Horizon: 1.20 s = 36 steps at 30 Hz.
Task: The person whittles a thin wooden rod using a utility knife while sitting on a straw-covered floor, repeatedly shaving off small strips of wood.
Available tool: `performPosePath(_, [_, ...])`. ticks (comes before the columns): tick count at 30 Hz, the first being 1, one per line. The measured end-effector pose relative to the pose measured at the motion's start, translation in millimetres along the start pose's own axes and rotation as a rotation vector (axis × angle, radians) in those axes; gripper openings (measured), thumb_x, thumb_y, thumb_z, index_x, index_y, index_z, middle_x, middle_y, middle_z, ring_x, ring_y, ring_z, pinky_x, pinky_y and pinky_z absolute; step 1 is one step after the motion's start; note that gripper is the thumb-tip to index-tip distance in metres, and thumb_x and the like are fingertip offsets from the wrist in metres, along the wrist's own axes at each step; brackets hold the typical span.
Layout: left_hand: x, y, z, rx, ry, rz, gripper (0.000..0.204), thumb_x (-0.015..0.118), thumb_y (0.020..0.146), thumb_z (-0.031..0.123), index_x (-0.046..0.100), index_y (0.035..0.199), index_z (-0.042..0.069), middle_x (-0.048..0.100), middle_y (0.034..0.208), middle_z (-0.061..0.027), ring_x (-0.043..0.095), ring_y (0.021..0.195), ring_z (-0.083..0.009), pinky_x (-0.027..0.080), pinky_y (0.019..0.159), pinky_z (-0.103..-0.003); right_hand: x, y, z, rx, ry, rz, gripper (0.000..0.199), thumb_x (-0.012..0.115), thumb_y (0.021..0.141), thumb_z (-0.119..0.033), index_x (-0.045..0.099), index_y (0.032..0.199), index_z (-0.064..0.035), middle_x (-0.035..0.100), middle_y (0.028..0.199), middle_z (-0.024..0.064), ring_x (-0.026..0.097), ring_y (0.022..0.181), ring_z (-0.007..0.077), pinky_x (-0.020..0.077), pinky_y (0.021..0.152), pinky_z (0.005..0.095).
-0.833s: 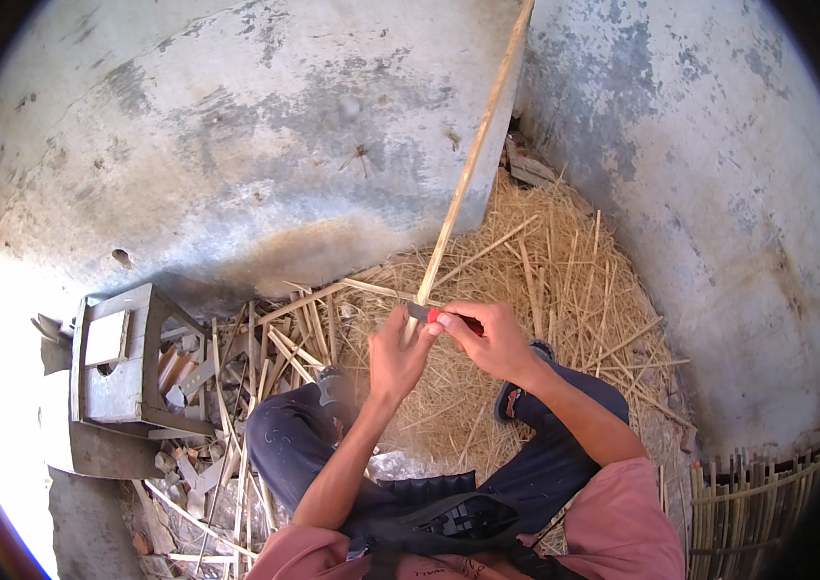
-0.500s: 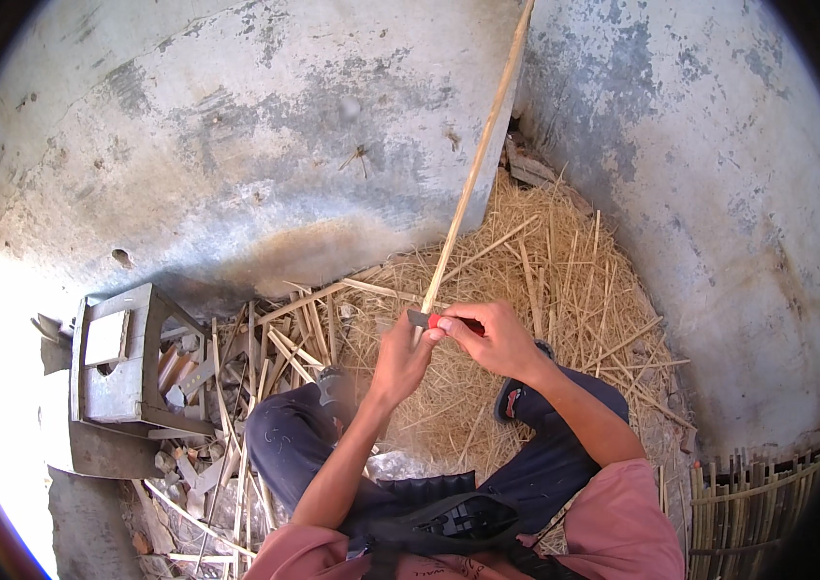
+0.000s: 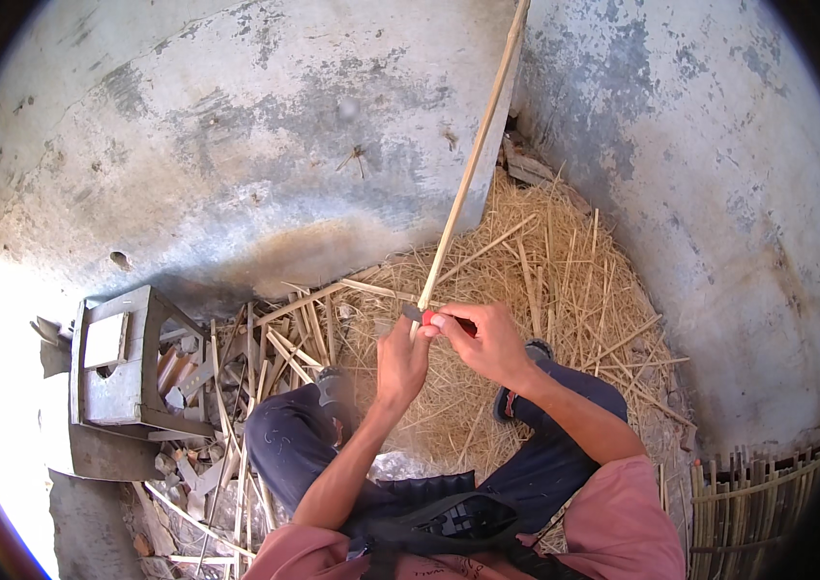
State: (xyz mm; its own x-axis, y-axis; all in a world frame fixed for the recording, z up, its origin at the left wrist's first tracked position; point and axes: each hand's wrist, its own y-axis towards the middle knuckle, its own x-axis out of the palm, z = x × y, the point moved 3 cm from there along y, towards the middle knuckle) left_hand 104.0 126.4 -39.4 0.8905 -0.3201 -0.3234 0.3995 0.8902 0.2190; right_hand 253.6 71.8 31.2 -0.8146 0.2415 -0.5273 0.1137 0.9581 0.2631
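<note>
A long, pale bamboo strip (image 3: 473,159) slants up and away from my hands toward the wall corner. My left hand (image 3: 398,362) is closed around its near end. In my right hand (image 3: 489,340) is a knife (image 3: 413,312) with a short grey blade and a red and black handle, gripped between thumb and fingers. The blade lies across the strip just above my left hand, and my right thumb is close to the left one. Most of the knife's handle is hidden by my fingers.
Shavings (image 3: 565,261) cover the floor between and beyond my bent legs. Several loose strips (image 3: 304,324) lie at the left, by a worn wooden frame (image 3: 139,362) and rubble. Peeling walls (image 3: 333,126) meet ahead; a slatted bamboo panel (image 3: 753,512) stands at the lower right.
Both hands have shifted slightly left with the knife and the strip's near end. The strip now leans a little further left. Both grips look the same.
</note>
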Motion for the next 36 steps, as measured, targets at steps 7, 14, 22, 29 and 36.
performPosePath(7, [1.6,0.2,2.0,-0.068,-0.015,0.039,0.04,0.063,0.107,0.04,0.067,0.116,0.002,0.061,0.067,-0.0162,0.063,0.059,-0.0267,0.049,0.06,-0.042,8.3,-0.1,8.3,0.016,0.061,0.042,0.024,0.067,0.104,-0.022,0.08,0.106,-0.0007,0.061,0.06,0.0042,0.053,0.054,0.0085,0.0399,0.052,0.0301])
performPosePath(14, [0.0,4.0,-3.4,-0.098,-0.081,0.022,0.044,0.067,0.104,0.045,0.065,0.117,0.003,0.065,0.074,-0.0116,0.063,0.067,-0.0186,0.051,0.065,-0.038,13.3,1.5,19.6,0.078,0.152,0.008,0.025,0.066,0.106,-0.022,0.078,0.106,0.0,0.062,0.061,0.0028,0.054,0.055,0.0075,0.0407,0.053,0.0282])
performPosePath(22, [-6.2,8.2,-2.9,-0.035,-0.117,-0.035,0.037,0.074,0.102,0.035,0.058,0.111,0.002,0.069,0.083,-0.0116,0.066,0.074,-0.0197,0.053,0.07,-0.039,-0.1,5.3,12.8,0.001,0.04,-0.059,0.024,0.067,0.104,-0.02,0.077,0.106,0.0009,0.063,0.064,0.0068,0.054,0.056,0.0111,0.0418,0.054,0.0317])
performPosePath(29, [-6.9,6.2,-2.7,0.035,-0.122,-0.09,0.034,0.072,0.104,0.033,0.065,0.11,0.001,0.059,0.078,0.0004,0.05,0.071,-0.0092,0.044,0.063,-0.03,-6.3,6.6,9.9,0.052,0.076,-0.177,0.025,0.066,0.102,-0.021,0.077,0.104,0.0013,0.061,0.063,0.0107,0.05,0.055,0.0144,0.0386,0.054,0.0343])
performPosePath(36, [-2.9,5.0,-2.3,0.046,-0.103,-0.072,0.034,0.073,0.104,0.032,0.067,0.11,-0.001,0.059,0.074,-0.0004,0.05,0.069,-0.0092,0.043,0.061,-0.031,-9.0,6.9,11.5,0.02,0.067,-0.176,0.026,0.066,0.103,-0.022,0.078,0.104,0.0004,0.057,0.061,0.0091,0.047,0.054,0.0135,0.0371,0.054,0.0342])
